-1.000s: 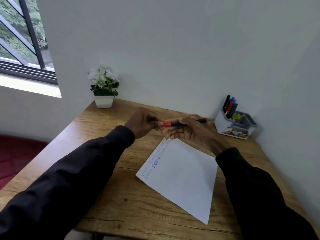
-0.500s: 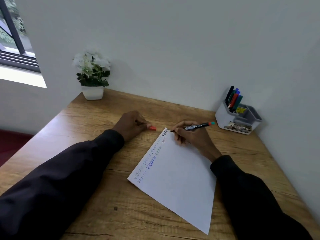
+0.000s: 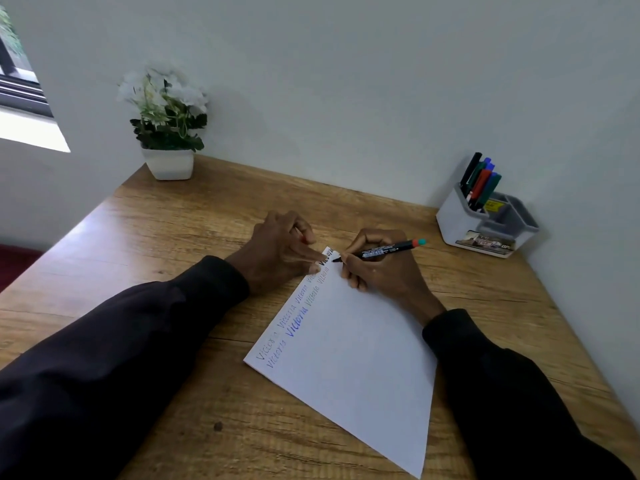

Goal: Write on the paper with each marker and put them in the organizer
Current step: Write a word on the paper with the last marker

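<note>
A: Entry one, what changed? A second back we held the marker (image 3: 384, 251) in both hands above the table (image 3: 166, 233), pulling the cap off. Now our right hand (image 3: 377, 268) grips it in a writing hold, tip on the far corner of the paper (image 3: 349, 344), a bold dark word half formed.

B: Left hand (image 3: 280, 252)?

A: Fingers pin the paper's edge; the red cap seems tucked inside, though we cannot tell for sure.

B: Meaning?

A: We judge this marker is mid-test; capping and stowing remain.

B: Counts?

A: One paper, roughly eight or nine written words. One organizer (image 3: 485, 223) near the right wall, well apart, about five markers standing in it. One potted plant (image 3: 166, 129).
</note>
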A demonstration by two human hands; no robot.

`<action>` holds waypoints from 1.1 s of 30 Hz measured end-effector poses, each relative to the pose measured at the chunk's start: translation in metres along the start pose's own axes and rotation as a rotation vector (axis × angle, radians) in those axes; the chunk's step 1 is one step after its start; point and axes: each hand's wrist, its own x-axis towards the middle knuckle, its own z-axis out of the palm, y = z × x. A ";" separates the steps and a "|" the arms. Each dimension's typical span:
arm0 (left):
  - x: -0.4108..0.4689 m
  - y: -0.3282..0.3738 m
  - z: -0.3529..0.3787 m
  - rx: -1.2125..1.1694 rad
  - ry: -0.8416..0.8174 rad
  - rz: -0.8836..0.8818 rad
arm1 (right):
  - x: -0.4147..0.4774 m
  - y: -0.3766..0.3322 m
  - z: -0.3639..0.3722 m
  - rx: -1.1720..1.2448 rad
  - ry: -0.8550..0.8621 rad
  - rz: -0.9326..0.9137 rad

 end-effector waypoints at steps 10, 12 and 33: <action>0.000 0.000 -0.002 0.001 -0.035 -0.013 | 0.001 -0.003 0.004 -0.067 0.008 0.033; 0.000 -0.001 -0.002 -0.002 -0.050 -0.022 | 0.001 -0.003 0.004 -0.082 0.010 0.041; 0.002 -0.004 0.000 0.024 -0.051 0.003 | 0.001 -0.003 0.005 -0.040 0.038 0.070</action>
